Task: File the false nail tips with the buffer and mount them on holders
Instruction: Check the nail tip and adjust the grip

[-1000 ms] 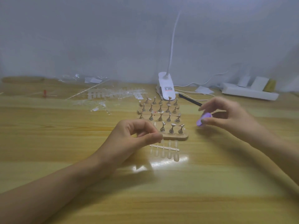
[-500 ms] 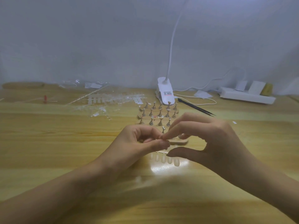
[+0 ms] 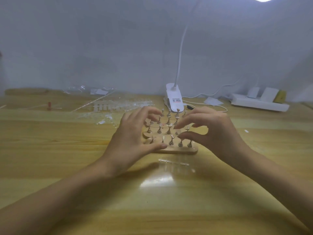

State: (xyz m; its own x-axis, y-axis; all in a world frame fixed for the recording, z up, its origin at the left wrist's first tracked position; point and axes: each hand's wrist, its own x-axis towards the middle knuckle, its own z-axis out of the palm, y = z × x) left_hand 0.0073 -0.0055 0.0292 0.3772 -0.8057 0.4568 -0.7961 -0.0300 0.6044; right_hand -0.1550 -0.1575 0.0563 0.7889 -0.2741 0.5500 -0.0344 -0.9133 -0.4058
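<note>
My left hand (image 3: 133, 138): fingers loosely arched over holder board (image 3: 183, 151), thumb at its near edge | my right hand (image 3: 213, 131): thumb, forefinger nearly meeting above holders (image 3: 171, 141); whether pinching, cannot tell

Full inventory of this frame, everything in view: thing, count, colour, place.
table: one, light wood, under everything.
holder base: one, wooden, centre.
stands: several rows, some hidden by the hands, metallic, on the holder base.
near nail tip strip: one, clear, just in front of the base.
far nail tip strips: several, clear, back left.
lamp: one, white, behind the base.
power strip: one, white, back right.
red object: one, far left, too blurred to identify.
left hand: over the base's left side, thumb at its front edge.
right hand: over the base's right side.
</note>
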